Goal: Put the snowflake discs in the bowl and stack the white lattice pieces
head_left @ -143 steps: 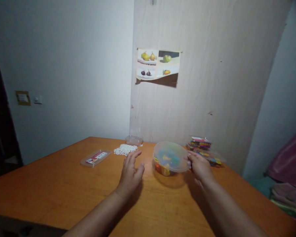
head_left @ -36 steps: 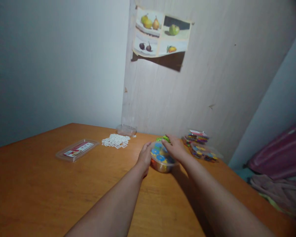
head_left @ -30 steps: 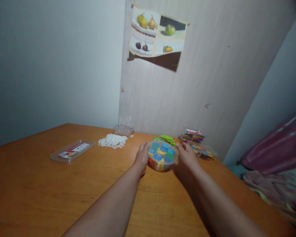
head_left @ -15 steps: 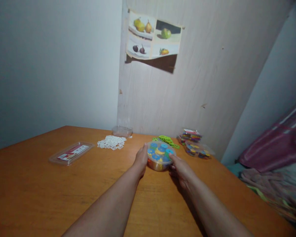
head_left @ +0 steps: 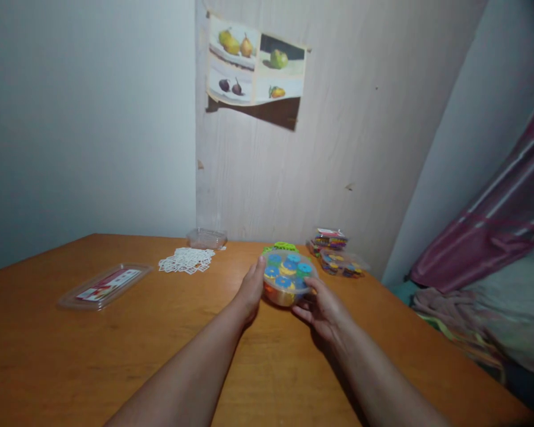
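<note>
Between my two hands is a round clear plastic container (head_left: 287,274) with blue, yellow, green and orange pieces inside. My left hand (head_left: 251,292) presses against its left side, thumb up along the rim. My right hand (head_left: 323,305) grips the right side, its thumb on the lid edge and its fingers under the base. Just behind the container lies a pile of bright green pieces (head_left: 279,247), partly covered by it. Whether the container touches the table is hard to tell.
On the wooden table (head_left: 160,356), a clear lid with a printed label (head_left: 109,286) lies at left. White square pieces (head_left: 187,260) are heaped near a clear tray (head_left: 207,238). Clear boxes of coloured pieces (head_left: 342,264) stand at back right, beside a stacked labelled pack (head_left: 330,238).
My view has turned a little to the right, so the wall and table things sit further left. Both hands still hold the round container, which covers more of the green pile.
</note>
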`<state>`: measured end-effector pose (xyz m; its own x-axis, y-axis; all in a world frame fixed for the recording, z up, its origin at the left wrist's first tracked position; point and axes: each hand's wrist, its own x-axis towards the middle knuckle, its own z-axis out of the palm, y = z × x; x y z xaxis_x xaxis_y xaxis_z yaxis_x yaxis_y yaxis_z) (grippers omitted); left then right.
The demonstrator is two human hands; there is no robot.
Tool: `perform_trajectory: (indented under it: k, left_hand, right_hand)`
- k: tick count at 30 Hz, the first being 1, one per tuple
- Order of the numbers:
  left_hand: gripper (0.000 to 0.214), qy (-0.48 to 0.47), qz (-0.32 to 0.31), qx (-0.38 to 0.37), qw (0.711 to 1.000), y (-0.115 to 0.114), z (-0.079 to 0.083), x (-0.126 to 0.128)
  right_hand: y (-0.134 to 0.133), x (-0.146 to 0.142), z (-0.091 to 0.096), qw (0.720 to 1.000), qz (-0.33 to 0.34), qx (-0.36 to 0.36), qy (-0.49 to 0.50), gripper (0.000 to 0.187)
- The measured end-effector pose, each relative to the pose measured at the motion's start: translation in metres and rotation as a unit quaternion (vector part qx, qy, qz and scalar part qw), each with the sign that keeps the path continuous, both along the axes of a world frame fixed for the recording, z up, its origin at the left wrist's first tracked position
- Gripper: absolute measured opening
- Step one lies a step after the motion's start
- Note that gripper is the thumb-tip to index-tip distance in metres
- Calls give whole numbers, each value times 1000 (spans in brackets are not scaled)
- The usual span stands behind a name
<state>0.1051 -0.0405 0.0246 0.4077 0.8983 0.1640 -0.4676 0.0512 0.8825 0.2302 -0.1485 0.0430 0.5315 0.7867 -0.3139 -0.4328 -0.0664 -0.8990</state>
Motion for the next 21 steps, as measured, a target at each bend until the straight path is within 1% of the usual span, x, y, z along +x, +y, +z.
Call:
perform_trajectory:
  k: [3, 4, 7, 10, 12, 15, 18, 21]
  left_hand:
    - [61, 11, -92, 50, 994, -12, 5, 1]
    - [61, 12, -114, 61, 992, -15, 6, 2]
    - [58, 20, -140, 82, 987, -25, 6, 6]
    - [57, 61, -116, 81, 988, -28, 0, 8]
    - [62, 109, -89, 88, 986, -27, -4, 8]
    - [65, 173, -69, 126, 974, -24, -8, 5]
    - [59, 198, -60, 163, 965, -22, -9, 3]
    - [55, 204, -54, 180, 961, -22, -8, 2]
  right_hand:
    - [-12, 12, 1, 1000, -21, 6, 11, 34]
    - [-17, 17, 1, 1000, -27, 7, 14, 35]
    - [-33, 33, 0, 999, -43, 2, 22, 37]
    - [-48, 51, 0, 998, -60, -8, 23, 36]
    - [-56, 63, -1, 996, -82, -14, 19, 33]
    - [-68, 82, 0, 992, -122, -28, 7, 29]
    - [-79, 102, 1, 986, -162, -39, -4, 27]
    - [-90, 122, 1, 982, -185, -34, -11, 27]
